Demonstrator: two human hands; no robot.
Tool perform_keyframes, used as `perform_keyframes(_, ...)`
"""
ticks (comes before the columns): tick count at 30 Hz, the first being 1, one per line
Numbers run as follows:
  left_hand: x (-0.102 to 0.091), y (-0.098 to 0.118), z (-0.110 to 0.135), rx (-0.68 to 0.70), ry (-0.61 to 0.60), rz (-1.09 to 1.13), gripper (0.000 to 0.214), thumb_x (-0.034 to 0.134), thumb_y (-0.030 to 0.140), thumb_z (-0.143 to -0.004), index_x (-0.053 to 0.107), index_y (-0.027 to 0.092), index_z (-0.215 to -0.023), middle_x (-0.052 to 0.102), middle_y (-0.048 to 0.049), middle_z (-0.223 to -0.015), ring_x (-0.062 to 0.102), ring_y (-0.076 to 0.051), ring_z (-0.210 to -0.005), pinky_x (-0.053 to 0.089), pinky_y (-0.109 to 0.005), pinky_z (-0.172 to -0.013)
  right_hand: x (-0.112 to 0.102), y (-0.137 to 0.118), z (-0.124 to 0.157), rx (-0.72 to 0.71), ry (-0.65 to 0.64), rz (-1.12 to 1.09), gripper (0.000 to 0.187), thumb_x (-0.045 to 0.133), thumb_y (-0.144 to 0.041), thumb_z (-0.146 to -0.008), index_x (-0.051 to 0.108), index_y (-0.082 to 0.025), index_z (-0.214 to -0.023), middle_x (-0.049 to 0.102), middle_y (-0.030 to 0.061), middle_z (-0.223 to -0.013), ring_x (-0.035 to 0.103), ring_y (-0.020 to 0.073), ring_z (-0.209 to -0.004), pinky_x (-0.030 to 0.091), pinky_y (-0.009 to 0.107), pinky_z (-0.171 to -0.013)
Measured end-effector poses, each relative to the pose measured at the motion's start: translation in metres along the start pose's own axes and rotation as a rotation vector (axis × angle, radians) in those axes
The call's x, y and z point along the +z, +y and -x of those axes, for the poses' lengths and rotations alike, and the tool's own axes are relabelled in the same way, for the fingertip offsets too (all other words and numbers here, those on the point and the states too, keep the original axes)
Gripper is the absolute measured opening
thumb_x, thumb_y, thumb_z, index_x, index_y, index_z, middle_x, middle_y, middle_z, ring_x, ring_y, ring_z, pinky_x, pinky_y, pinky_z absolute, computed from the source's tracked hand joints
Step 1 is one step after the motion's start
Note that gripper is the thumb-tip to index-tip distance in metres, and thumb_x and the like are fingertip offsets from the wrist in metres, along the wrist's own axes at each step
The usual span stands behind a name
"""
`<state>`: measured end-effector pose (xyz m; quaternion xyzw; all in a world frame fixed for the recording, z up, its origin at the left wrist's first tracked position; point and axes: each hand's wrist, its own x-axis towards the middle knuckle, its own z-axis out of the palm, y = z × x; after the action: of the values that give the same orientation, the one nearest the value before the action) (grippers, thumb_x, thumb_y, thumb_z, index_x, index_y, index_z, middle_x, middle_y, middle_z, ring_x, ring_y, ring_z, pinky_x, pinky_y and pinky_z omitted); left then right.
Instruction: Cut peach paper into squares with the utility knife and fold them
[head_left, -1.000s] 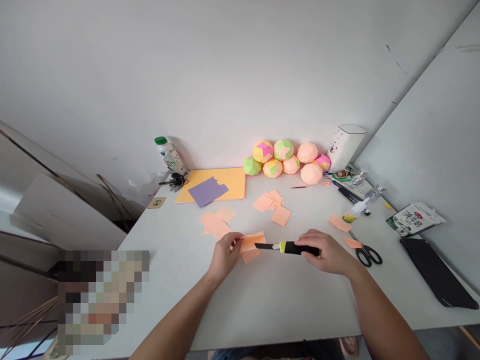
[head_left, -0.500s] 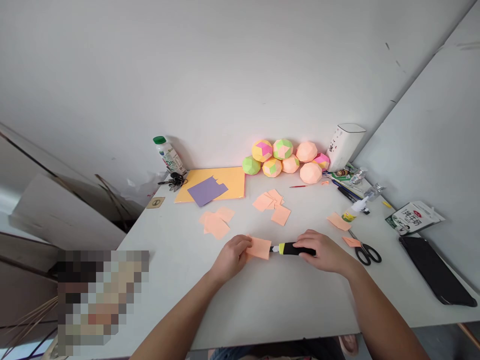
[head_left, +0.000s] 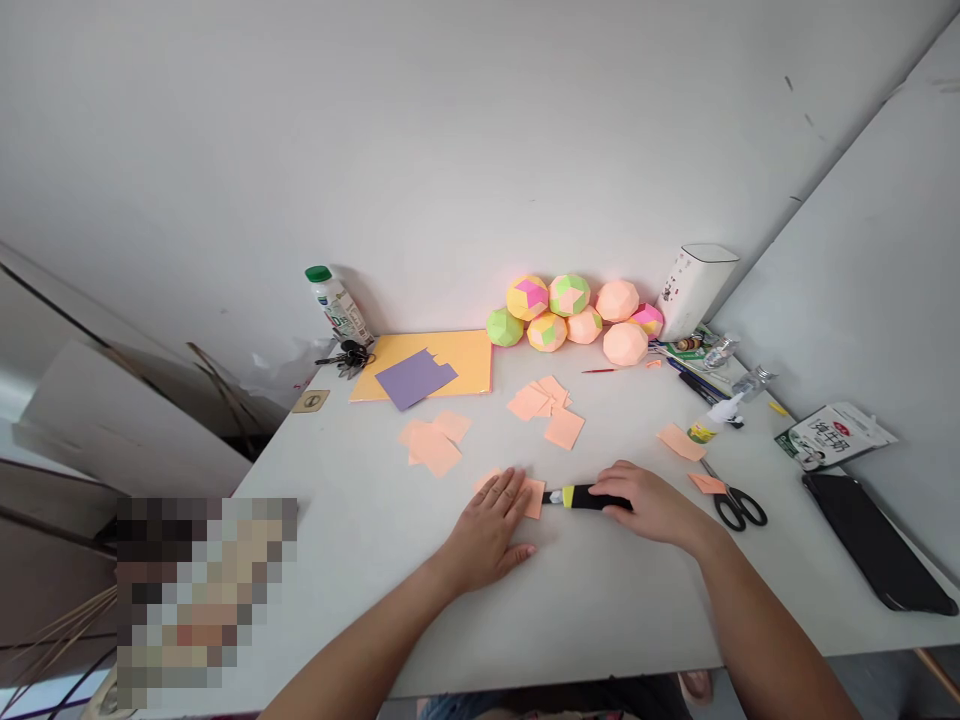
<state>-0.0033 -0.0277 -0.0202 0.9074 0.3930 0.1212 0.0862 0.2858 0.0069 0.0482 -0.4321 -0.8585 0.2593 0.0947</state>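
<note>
My left hand [head_left: 486,532] lies flat on a small peach-coloured paper [head_left: 535,498], fingers stretched and thumb apart, hiding most of the sheet. At that paper's right edge is a utility knife [head_left: 580,497] with a black handle and a yellow collar. Its dark front end reaches the paper; how far it goes in or under is hidden. Wrapped round the rear of the handle is my right hand [head_left: 651,504]. Beyond the hands lie loose peach papers [head_left: 436,452] on the left and another bunch of peach squares [head_left: 565,428] in the middle.
Faceted paper balls [head_left: 625,344] are stacked against the wall. A purple sheet [head_left: 415,379] rests on yellow card [head_left: 471,363]. Black-handled scissors [head_left: 742,508], a glue bottle [head_left: 705,428] and a black case [head_left: 874,540] lie to the right. A green-capped bottle [head_left: 341,308] leans at back left.
My left hand has gone from pinching the paper's left edge to lying flat across it, further right. My right hand and the knife look almost unmoved; the view has shifted slightly.
</note>
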Motion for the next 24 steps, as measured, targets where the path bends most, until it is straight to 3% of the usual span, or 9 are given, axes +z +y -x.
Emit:
perform_keyframes(6, -0.003, 0.0, -0.001, -0.007, -0.053, -0.003, 0.081, 0.037, 0.064, -0.087, 0.015, 0.016, -0.148, 0.016, -0.0148, -0.153, 0.013, -0.032, -0.141, 0.022, -0.049, -0.112, -0.009, 0.004, 0.002, 0.065, 0.027, 0.034, 0.031, 0.052, -0.016, -0.079, 0.069, -0.025, -0.103, 0.068, 0.006, -0.103, 0.056, 0.0257, -0.102, 0.05, 0.042, -0.084)
perform_keyframes(13, -0.004, 0.0, 0.0, 0.008, -0.034, 0.021, 0.089, 0.041, 0.068, -0.083, 0.01, 0.016, -0.149, 0.014, -0.015, -0.154, 0.013, -0.034, -0.141, 0.021, -0.05, -0.112, 0.001, 0.002, -0.001, 0.014, 0.024, 0.058, 0.032, 0.052, -0.016, -0.081, 0.067, -0.023, -0.109, 0.066, 0.0071, -0.108, 0.056, 0.0257, -0.103, 0.049, 0.043, -0.088)
perform_keyframes(24, -0.008, 0.001, -0.001, -0.003, -0.139, 0.034, 0.097, 0.035, 0.076, -0.079, 0.009, 0.012, -0.148, 0.009, -0.0172, -0.154, 0.006, -0.035, -0.141, 0.017, -0.05, -0.112, -0.004, 0.008, 0.001, 0.038, 0.051, 0.126, 0.033, 0.05, -0.012, -0.08, 0.068, -0.024, -0.106, 0.067, 0.006, -0.105, 0.056, 0.0262, -0.103, 0.051, 0.042, -0.084)
